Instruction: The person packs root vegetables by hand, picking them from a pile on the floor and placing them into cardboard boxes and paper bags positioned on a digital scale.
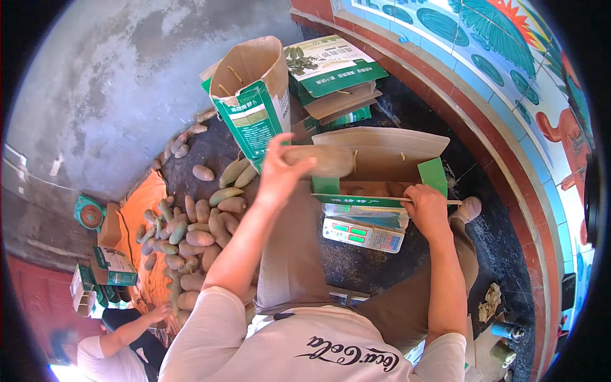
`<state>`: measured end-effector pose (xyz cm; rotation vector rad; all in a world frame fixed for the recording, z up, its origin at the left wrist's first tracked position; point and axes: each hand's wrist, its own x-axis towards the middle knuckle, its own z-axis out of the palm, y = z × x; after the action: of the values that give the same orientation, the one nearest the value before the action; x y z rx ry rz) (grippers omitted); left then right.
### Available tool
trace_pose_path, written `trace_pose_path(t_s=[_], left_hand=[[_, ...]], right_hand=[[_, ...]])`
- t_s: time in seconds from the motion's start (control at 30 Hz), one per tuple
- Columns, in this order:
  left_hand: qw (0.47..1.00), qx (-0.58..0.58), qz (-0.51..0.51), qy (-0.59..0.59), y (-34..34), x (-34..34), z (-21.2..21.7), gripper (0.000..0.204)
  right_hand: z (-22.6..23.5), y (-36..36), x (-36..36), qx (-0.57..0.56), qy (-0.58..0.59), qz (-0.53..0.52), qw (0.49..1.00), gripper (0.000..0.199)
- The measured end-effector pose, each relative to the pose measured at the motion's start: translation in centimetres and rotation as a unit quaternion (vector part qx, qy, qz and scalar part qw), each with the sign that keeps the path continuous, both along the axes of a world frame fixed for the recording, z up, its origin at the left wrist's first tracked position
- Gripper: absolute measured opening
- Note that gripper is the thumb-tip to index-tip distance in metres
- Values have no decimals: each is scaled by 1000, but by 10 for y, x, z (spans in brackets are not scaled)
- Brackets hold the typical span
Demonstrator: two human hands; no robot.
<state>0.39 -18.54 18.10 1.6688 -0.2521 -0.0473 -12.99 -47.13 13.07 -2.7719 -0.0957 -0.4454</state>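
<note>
Head view: the left hand (279, 170) grips a long brown tuber (321, 160) by its near end, above an open box (380, 172) on a scale (363, 234). The right hand (425, 207) pinches the box's near rim. The tuber looks firm, fairly heavy, possibly bruisable; hold mid-body. More tubers (197, 229) lie left.

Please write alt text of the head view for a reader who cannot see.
A person's left hand holds a sweet potato over an open box on a scale; the right hand grips the box's rim. More sweet potatoes lie in a pile at left.
</note>
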Motion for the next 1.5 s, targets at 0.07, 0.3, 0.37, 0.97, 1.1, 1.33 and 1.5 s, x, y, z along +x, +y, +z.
trace_pose_path(t_s=[0.07, 0.3, 0.37, 0.97, 1.1, 1.33, 1.5], left_hand=[[999, 33, -32, 2, -34, -1, -14, 71], [993, 68, -98, -27, -88, -11, -48, 93], [988, 116, -98, -37, -84, -20, -28, 98], [929, 292, 225, 38, 172, -24, -163, 75], [842, 522, 80, 109, 230, -66, -278, 63], [768, 556, -106, 301, 269, -159, -390, 50], [702, 610, -141, 339, 238, -176, -379, 47]], right_hand=[[1, 0, -1, 1, -2, 2, 1000, 18], [4, 4, 3, -9, 9, 3, 1000, 17], [2, 1, 1, -5, 3, 4, 1000, 18], [2, 1, 0, -11, 4, -17, 1000, 21], [5, 5, 3, -33, 6, -13, 999, 21], [2, 11, 10, -5, -5, -3, 1000, 20], [7, 8, 5, -13, -9, -8, 1000, 20]])
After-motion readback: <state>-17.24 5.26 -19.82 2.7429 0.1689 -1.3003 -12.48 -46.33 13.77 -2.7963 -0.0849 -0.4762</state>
